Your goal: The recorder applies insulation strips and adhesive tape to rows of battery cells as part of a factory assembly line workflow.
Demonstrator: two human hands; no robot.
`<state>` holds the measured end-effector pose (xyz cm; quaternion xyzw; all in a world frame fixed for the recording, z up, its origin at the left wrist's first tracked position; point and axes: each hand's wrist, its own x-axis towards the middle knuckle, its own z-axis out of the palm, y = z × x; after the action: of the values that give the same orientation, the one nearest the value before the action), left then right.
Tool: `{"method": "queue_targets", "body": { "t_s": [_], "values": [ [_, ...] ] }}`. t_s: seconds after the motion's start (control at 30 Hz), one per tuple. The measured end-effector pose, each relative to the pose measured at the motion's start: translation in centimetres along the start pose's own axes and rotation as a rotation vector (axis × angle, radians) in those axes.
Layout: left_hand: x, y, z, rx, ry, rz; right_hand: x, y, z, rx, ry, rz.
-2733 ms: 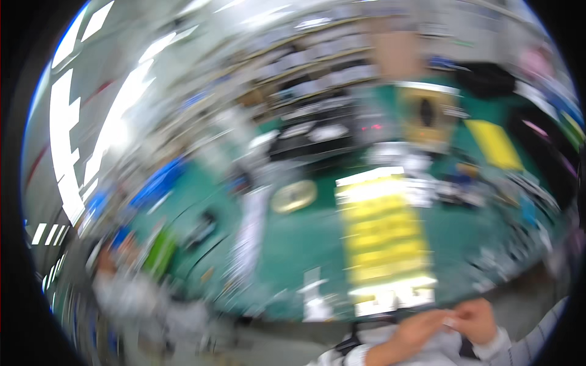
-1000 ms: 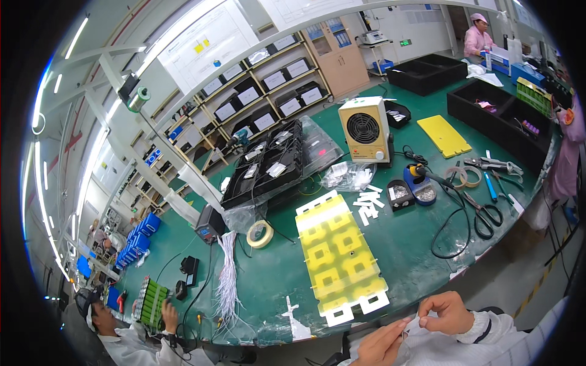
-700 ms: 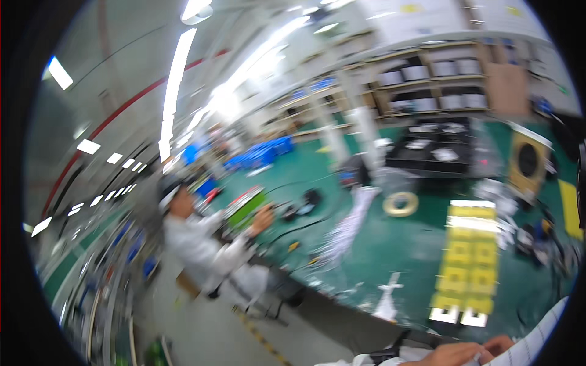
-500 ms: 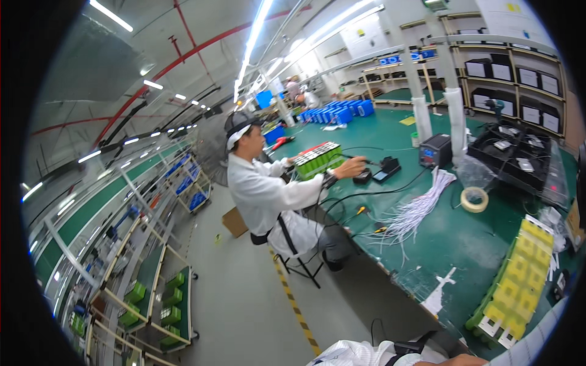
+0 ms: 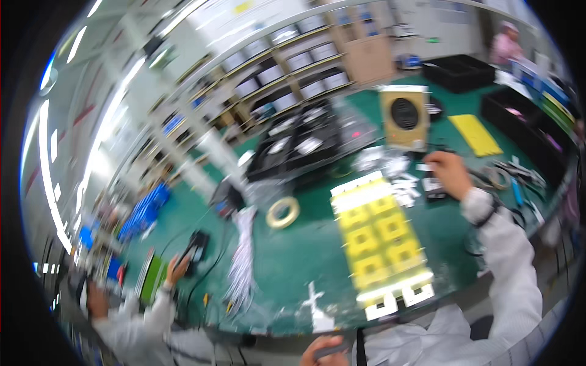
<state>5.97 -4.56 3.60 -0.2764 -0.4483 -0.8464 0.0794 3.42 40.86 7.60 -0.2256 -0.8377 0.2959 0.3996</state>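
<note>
A battery pack point(image 5: 384, 238) with a yellow cover and bright metal tabs at its ends lies on the green table in front of me. My right hand point(image 5: 450, 174) reaches beyond it, fingers bent and closed over a small black box point(image 5: 434, 188) with pale labels. Blur hides what sits between those fingertips. Low at the edge of the view, my left hand point(image 5: 325, 352) is curled round a small dark grey object, too blurred to name. White scraps point(image 5: 403, 186) lie between the pack and the black box.
Left of the pack lie a tape roll point(image 5: 282, 213), white wires point(image 5: 242, 262) and a black tray point(image 5: 299, 143). A speaker-like box point(image 5: 404, 117), yellow sheet point(image 5: 475, 135) and hand tools point(image 5: 519, 177) stand or lie beyond. A co-worker point(image 5: 140, 317) sits at left beside a green pack.
My view has swung right, from the co-worker to the yellow-covered pack. My right arm now shows, stretched over the table, and my left hand is more visible at the lower edge.
</note>
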Motion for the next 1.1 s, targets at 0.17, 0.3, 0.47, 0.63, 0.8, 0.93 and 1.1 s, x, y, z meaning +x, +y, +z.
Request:
{"method": "queue_targets", "body": {
  "t_s": [0.17, 0.3, 0.47, 0.63, 0.8, 0.93, 1.1],
  "values": [
    [-0.4, -0.4, -2.5, 0.080, 0.222, -0.209, 3.4, 5.8, 3.1, -0.170, -0.005, 0.143],
    [0.6, -0.6, -2.9, 0.034, 0.037, -0.226, 5.2, 8.6, 6.5, -0.214, -0.043, 0.246],
    [1.2, -1.1, -1.5, -0.026, 0.195, -0.485, 6.8, 9.0, 7.8, -0.136, -0.170, 0.238],
    [3.3, 0.3, 0.7, 0.021, -0.032, -0.337, 3.5, -4.3, 1.6, 0.467, 0.092, 0.120],
    [5.0, 1.3, 2.4, 0.256, -0.377, -0.267, -5.3, -16.6, -4.6, 0.434, -0.506, -0.454],
    [6.2, 3.5, 5.8, 0.577, -0.734, 0.003, -11.5, -21.0, -6.6, 0.313, -0.640, -0.690],
    [6.6, 4.2, 6.9, 0.558, -0.866, -0.120, -13.1, -20.6, -7.0, 0.353, -0.586, -0.686]
  ]
}}
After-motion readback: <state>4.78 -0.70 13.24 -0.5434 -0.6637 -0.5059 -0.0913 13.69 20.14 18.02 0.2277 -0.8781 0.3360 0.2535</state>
